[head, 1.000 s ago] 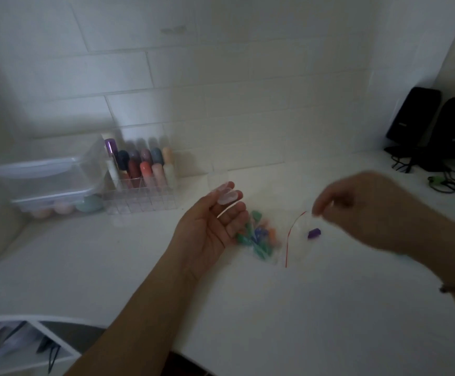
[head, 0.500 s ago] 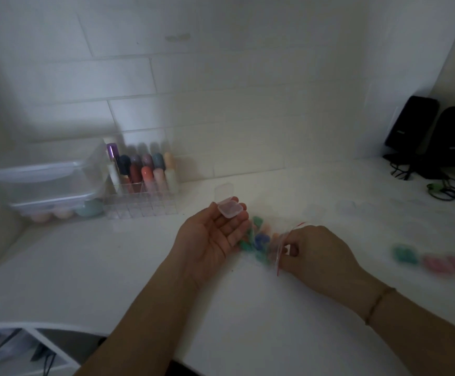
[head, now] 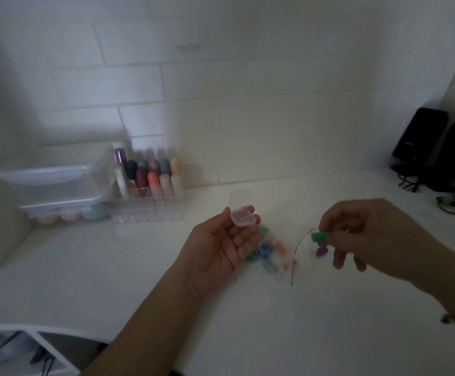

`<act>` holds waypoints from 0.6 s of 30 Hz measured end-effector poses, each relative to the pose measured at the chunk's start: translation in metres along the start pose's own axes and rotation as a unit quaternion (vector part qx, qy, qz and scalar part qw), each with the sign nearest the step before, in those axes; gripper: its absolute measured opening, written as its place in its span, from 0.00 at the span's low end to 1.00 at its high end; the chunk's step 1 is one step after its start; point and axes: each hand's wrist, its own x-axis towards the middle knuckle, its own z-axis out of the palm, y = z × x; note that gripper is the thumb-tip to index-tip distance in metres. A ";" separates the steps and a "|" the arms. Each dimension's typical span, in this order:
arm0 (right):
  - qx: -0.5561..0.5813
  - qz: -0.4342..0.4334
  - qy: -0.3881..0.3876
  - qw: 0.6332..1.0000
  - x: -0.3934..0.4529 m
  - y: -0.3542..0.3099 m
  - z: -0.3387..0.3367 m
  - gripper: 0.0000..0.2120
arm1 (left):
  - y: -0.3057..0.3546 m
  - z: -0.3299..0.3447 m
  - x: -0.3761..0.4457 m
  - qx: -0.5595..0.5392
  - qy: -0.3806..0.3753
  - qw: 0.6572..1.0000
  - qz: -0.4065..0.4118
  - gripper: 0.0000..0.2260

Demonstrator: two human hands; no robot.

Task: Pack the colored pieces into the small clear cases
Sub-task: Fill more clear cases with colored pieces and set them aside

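Note:
My left hand (head: 221,245) lies palm up above the white counter, and a small clear case (head: 242,217) with its lid raised rests on its fingertips. Under those fingers lies a clear zip bag (head: 268,252) with a red seal strip, holding several green, blue and orange pieces. My right hand (head: 367,234) hovers to the right of the bag and pinches a green piece (head: 319,236) between thumb and forefinger. A purple piece (head: 321,251) lies on the counter just below it.
A clear organiser (head: 150,194) of coloured tubes stands against the tiled wall at the back left, beside stacked clear boxes (head: 55,191). Two black speakers (head: 438,147) with cables sit at the far right. A shelf edge (head: 39,337) shows at the lower left.
My right hand has come out of the bag and lifted to the right with a green piece pinched. The left hand still carries the clear case.

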 end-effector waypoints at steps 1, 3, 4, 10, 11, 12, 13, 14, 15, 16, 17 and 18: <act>0.058 -0.008 0.014 0.998 0.000 -0.005 -0.002 0.07 | -0.001 0.001 0.000 0.002 -0.011 1.000 -0.002 0.16; 0.140 -0.020 0.017 0.990 0.003 -0.017 0.004 0.07 | -0.004 0.002 0.001 0.010 -0.024 1.000 -0.005 0.16; 0.156 -0.019 0.003 0.988 0.005 -0.024 0.011 0.06 | -0.005 0.002 0.001 0.013 -0.027 1.000 -0.007 0.16; 0.033 -0.083 0.041 0.995 0.025 -0.044 0.048 0.11 | -0.008 0.001 0.001 0.015 -0.036 0.999 -0.008 0.16; 0.027 -0.092 0.053 0.994 0.028 -0.044 0.050 0.11 | -0.007 0.001 0.001 0.011 -0.032 0.999 -0.004 0.15; 0.015 -0.097 0.064 0.993 0.030 -0.045 0.053 0.11 | -0.007 0.001 0.002 0.006 -0.027 1.000 0.000 0.15; -0.013 -0.105 0.076 0.991 0.033 -0.044 0.055 0.10 | -0.007 0.000 0.003 0.005 -0.021 1.000 0.003 0.15; -0.054 -0.118 0.083 0.988 0.036 -0.043 0.057 0.09 | -0.006 0.000 0.003 0.009 -0.016 1.000 0.004 0.16; -0.097 -0.130 0.083 0.983 0.037 -0.042 0.059 0.08 | -0.006 -0.001 0.002 0.014 -0.015 1.000 0.003 0.16; -0.128 -0.135 0.075 0.980 0.038 -0.041 0.061 0.06 | -0.006 -0.001 0.002 0.018 -0.017 1.000 0.000 0.17; -0.146 -0.130 0.063 0.979 0.039 -0.040 0.063 0.04 | -0.006 -0.002 0.003 0.020 -0.020 1.000 -0.003 0.18; -0.160 -0.119 0.059 0.978 0.039 -0.039 0.064 0.04 | -0.007 -0.003 0.003 0.024 -0.022 0.999 -0.005 0.19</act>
